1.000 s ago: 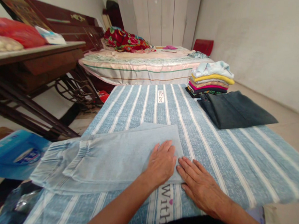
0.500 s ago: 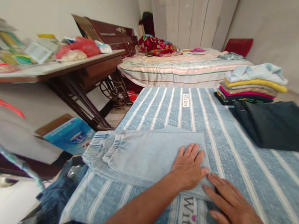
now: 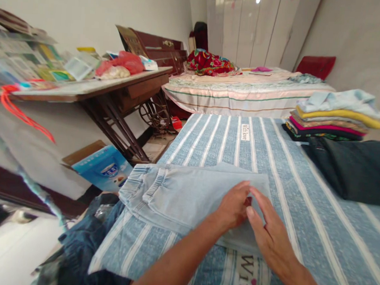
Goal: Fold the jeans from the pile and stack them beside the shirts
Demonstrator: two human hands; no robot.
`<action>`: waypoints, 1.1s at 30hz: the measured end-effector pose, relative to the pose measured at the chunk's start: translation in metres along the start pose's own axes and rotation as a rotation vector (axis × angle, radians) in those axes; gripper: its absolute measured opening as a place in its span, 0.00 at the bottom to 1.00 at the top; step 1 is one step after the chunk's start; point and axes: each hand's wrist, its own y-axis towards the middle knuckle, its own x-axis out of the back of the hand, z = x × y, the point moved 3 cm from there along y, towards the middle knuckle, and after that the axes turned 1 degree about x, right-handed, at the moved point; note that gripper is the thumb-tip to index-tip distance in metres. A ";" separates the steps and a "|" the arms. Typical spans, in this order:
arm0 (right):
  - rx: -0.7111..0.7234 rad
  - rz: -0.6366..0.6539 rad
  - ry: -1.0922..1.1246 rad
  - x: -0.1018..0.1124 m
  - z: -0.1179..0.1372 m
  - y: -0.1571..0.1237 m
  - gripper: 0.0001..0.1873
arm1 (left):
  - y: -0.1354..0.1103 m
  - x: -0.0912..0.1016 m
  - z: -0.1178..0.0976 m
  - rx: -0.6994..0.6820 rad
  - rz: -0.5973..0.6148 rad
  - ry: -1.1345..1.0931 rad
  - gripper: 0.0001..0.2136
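A folded pair of light blue jeans point(image 3: 180, 194) lies across the blue and white striped bedspread point(image 3: 303, 202), waistband to the left. Both my hands meet at the right end of the jeans. My left hand point(image 3: 234, 206) has its fingers curled onto the fabric's edge. My right hand point(image 3: 268, 235) comes in from the right, its fingers held together and its thumb against the same edge, fingertips touching the left hand. Both appear to pinch the cloth.
A stack of folded clothes point(image 3: 335, 115) and a dark folded garment point(image 3: 353, 171) lie at the right. A cluttered wooden table point(image 3: 116, 85) stands at the left, with a blue box point(image 3: 103, 171) and dark denim point(image 3: 82, 239) on the floor. Another bed point(image 3: 245, 90) lies behind.
My hands were flat, the left on the jeans and the right on the bedspread beside them. Now both have drawn together and closed on the edge. My view has turned left.
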 end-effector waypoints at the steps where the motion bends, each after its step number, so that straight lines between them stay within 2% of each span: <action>1: 0.019 0.019 -0.045 -0.004 -0.003 0.002 0.26 | -0.002 0.007 0.005 0.005 -0.018 0.016 0.18; 5: 0.103 0.104 -0.376 -0.019 -0.028 0.008 0.32 | -0.015 0.028 0.028 0.092 -0.043 0.198 0.19; 8: 0.139 0.180 -0.568 -0.029 -0.045 0.007 0.37 | -0.023 0.030 0.049 0.173 -0.024 0.326 0.26; 10: 0.144 0.211 -0.626 -0.032 -0.050 0.004 0.40 | -0.027 0.028 0.060 0.160 -0.021 0.372 0.30; 13: 0.140 0.218 -0.656 -0.032 -0.050 0.001 0.40 | -0.030 0.025 0.070 0.114 -0.024 0.390 0.32; 16: 0.137 0.216 -0.669 -0.032 -0.048 0.000 0.39 | -0.030 0.025 0.071 0.109 -0.016 0.376 0.32; 21: 0.150 0.215 -0.678 -0.032 -0.049 0.000 0.39 | -0.036 0.038 0.073 0.136 -0.008 0.377 0.28; 25: 0.165 0.211 -0.695 -0.033 -0.051 -0.001 0.40 | -0.049 0.056 0.096 0.274 -0.123 0.493 0.28; 27: 0.169 0.208 -0.698 -0.033 -0.051 -0.002 0.40 | -0.054 0.060 0.110 0.326 -0.143 0.517 0.28; 30: 0.175 0.209 -0.708 -0.034 -0.051 -0.002 0.40 | -0.057 0.059 0.124 0.334 -0.127 0.506 0.31; 33: 0.187 0.206 -0.720 -0.034 -0.051 -0.003 0.41 | -0.057 0.057 0.127 0.328 -0.122 0.504 0.31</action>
